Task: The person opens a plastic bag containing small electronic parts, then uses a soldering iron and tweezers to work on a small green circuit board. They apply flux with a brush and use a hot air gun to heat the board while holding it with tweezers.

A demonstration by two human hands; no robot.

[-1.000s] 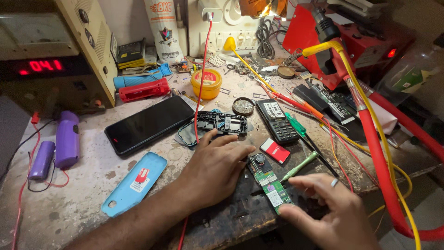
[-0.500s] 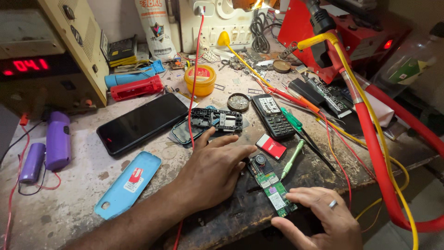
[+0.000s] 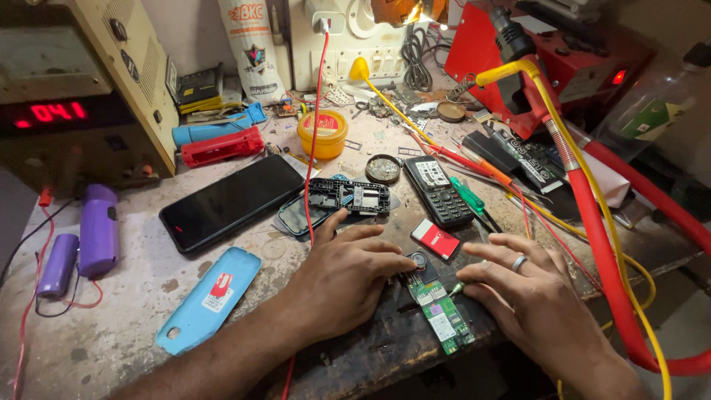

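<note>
Green circuit board [image 3: 439,315] lies flat at the near bench edge, between both hands. Left hand [image 3: 348,278] rests palm-down just left of it, fingers loosely spread, index tip pressing the board's top end by the round component. Right hand [image 3: 529,292] sits on the right, fingers slightly apart and flat (ring on one finger), tips touching the board's right edge where a green-handled tool [image 3: 468,195] runs under them; can't tell if it's actually gripped.

Just behind: small red card [image 3: 435,239]. Left: blue back cover [image 3: 209,299], black smartphone [image 3: 231,201], purple cylinders [image 3: 98,230]. Mid-bench: bare phone frame [image 3: 348,197], keypad phone [image 3: 437,190], round tin [image 3: 384,168]. A red wire [image 3: 315,133] crosses the bench towards the left wrist. Farther back: yellow tub [image 3: 323,134], power supply [image 3: 74,111] with red display, red station [image 3: 548,59] with thick red-and-yellow hose [image 3: 592,215] sweeping past the right hand.
</note>
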